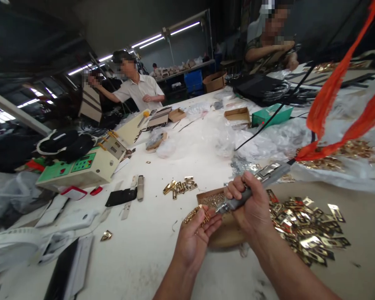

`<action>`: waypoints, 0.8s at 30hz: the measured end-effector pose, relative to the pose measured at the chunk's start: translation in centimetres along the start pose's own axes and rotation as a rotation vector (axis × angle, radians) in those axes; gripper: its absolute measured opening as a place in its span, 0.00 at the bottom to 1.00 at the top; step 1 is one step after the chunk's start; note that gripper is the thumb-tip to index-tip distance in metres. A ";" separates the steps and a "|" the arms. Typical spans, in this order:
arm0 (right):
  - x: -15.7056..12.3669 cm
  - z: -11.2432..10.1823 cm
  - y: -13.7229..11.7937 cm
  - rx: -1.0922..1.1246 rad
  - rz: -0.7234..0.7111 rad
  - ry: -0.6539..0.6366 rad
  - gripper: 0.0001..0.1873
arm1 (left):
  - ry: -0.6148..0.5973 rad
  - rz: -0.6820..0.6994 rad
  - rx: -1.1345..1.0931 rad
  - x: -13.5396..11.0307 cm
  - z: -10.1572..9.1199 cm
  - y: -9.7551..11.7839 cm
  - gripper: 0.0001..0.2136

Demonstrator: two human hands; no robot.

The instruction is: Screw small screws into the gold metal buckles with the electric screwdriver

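The right hand [250, 202] was wrapped around the grey driver [273, 174], fingers closed on its barrel; the left hand [196, 233], palm up and half curled, held gold parts [192, 215] between thumb and fingers. The driver tip stood at these parts, below the right hand; contact could not be confirmed. Work on the held parts was judged in progress. A small group of plates [181, 186] lay farther off on the table [134, 254], a much larger heap [309, 233] at right; much was probably left, though finished and unfinished pieces could not be told apart. The held parts looked shiny, small and bunched, partly hidden by fingers. Heaped pieces were flat, oblong, with cut-outs. Beneath the hands sat a box [229, 236] and small metal bits [213, 199].
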State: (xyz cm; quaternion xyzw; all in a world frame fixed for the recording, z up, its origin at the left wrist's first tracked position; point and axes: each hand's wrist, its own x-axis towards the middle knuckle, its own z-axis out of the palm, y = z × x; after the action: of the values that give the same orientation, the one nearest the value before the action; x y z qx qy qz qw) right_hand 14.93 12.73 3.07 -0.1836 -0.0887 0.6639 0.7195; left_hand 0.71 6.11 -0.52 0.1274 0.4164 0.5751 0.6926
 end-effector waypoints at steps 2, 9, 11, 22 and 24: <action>0.1 -0.1 -0.1 0.003 -0.007 0.004 0.23 | 0.005 0.003 0.008 0.2 0.2 -0.1 0.13; 0.0 -0.1 -0.4 0.006 -0.012 0.019 0.24 | 0.001 0.014 0.037 0.0 0.7 -0.3 0.12; 0.0 -0.2 -0.4 0.007 -0.007 0.026 0.24 | 0.005 0.020 0.039 -0.1 0.8 -0.3 0.12; 0.2 -0.3 -0.3 0.021 -0.047 -0.015 0.18 | 0.045 0.045 0.080 -0.1 1.5 -0.4 0.12; 0.3 -0.4 -0.4 0.001 -0.055 -0.025 0.18 | 0.062 0.055 0.113 0.0 1.7 -0.5 0.12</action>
State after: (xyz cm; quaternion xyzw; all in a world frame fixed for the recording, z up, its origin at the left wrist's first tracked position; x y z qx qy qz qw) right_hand 15.42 12.92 2.84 -0.1722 -0.1024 0.6462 0.7364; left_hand 2.24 6.48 0.23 0.1597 0.4659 0.5732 0.6549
